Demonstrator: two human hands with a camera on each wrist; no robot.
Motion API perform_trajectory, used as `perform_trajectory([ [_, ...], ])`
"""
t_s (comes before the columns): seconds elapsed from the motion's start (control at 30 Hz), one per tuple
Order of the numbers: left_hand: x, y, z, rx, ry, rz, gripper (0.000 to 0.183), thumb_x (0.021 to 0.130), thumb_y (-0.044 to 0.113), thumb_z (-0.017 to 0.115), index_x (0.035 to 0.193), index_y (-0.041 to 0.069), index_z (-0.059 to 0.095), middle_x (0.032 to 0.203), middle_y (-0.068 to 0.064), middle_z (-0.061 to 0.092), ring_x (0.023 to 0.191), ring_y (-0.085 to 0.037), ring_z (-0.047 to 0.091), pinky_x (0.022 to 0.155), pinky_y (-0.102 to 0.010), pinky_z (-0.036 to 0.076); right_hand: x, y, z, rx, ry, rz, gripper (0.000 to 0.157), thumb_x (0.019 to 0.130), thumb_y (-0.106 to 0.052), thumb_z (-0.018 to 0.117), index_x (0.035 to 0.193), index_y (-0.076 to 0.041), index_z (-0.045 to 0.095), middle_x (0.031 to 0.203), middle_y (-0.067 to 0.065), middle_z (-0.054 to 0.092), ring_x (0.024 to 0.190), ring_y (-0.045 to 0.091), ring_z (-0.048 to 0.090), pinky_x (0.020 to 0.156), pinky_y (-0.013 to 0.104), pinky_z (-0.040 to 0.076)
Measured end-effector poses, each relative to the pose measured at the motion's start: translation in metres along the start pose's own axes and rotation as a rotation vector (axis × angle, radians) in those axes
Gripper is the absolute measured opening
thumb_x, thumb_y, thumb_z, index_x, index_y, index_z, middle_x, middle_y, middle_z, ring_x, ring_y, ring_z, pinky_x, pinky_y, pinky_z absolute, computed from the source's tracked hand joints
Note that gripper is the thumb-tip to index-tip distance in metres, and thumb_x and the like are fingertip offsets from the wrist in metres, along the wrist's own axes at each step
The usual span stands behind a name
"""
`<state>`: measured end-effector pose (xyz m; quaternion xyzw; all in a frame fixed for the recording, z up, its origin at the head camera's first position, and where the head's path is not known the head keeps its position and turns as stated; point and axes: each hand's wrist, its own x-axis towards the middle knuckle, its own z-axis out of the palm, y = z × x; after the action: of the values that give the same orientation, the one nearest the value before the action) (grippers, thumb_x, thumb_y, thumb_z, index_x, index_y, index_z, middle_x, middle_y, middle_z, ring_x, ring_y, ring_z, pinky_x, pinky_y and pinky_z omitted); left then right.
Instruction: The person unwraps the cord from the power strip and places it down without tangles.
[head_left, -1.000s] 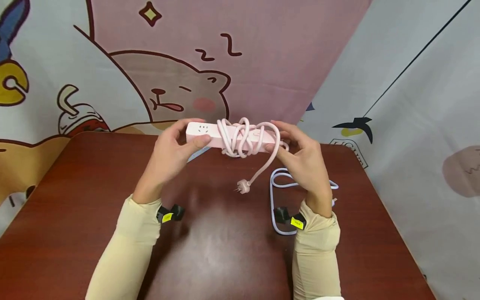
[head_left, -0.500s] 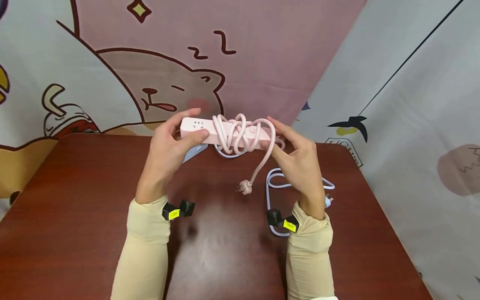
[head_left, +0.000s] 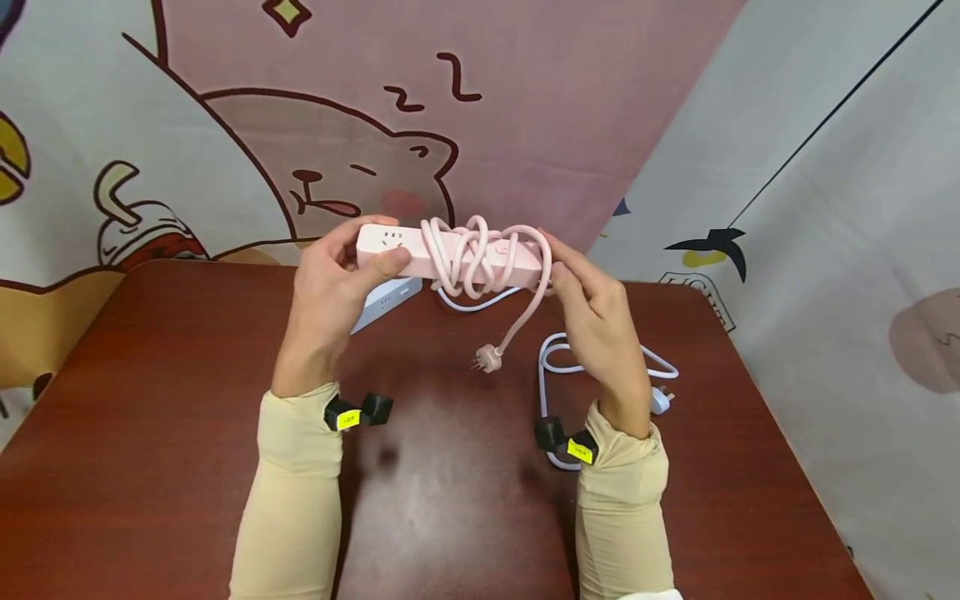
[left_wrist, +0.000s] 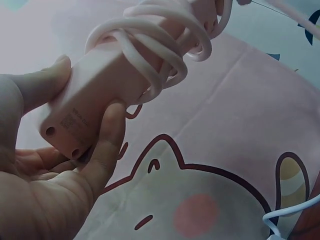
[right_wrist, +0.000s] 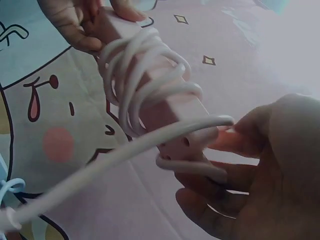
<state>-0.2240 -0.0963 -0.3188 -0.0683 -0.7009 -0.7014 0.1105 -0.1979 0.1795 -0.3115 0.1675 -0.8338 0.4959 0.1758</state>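
A pink power strip (head_left: 422,265) is held up level over the table, its own pink cord (head_left: 442,258) wound several times around its middle and right part. My left hand (head_left: 322,292) grips the socketed left end, thumb across the front and fingers behind. At the opposite end, my right hand (head_left: 603,333) holds the strip where the cord loops out; in the right wrist view its fingers (right_wrist: 240,140) curl around that end and the cord. The loose cord end hangs down with a pink plug (head_left: 488,358).
Behind my left hand, a pale blue power strip (head_left: 386,302) lies on the brown table (head_left: 450,500). Pale blue cord (head_left: 542,387) lies in loops by my right wrist, with its plug (head_left: 660,401) beyond. A cartoon-printed curtain (head_left: 555,108) stands behind the table.
The pink power strip has risen slightly and shifted a little left in both hands. My right thumb has slid off its front face toward the end. More of the pale blue strip shows.
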Motion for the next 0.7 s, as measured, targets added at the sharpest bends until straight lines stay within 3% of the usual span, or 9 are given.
perform_trajectory([
  [0.23,0.001,-0.004,0.002,0.023,0.011,0.028,0.044,0.085,0.017,0.083,0.124,0.003,0.068,0.09,0.009,0.068,0.078,-0.007,0.06,0.067,-0.017,0.05,0.002,0.002,0.007,-0.162,0.051,-0.098,0.041,0.101,-0.019,0.064,0.141,-0.014,0.062,0.105,0.01,0.073,0.087,0.011,0.061,0.076,0.016,0.048],
  [0.5,0.001,-0.004,-0.002,0.041,0.003,0.032,0.044,0.085,0.019,0.083,0.124,0.005,0.068,0.092,0.007,0.068,0.079,-0.008,0.062,0.068,-0.017,0.05,0.005,0.001,0.01,-0.237,0.106,-0.208,0.033,0.101,-0.015,0.063,0.132,-0.006,0.068,0.123,0.013,0.073,0.115,0.026,0.066,0.099,0.04,0.051],
  [0.7,0.0,-0.002,-0.007,0.029,-0.007,0.018,0.04,0.086,0.018,0.082,0.122,0.007,0.07,0.091,0.008,0.07,0.079,-0.007,0.062,0.068,-0.017,0.05,0.005,-0.002,0.01,-0.214,0.124,-0.216,0.029,0.103,-0.012,0.06,0.128,-0.003,0.07,0.119,0.015,0.074,0.111,0.025,0.067,0.097,0.036,0.052],
])
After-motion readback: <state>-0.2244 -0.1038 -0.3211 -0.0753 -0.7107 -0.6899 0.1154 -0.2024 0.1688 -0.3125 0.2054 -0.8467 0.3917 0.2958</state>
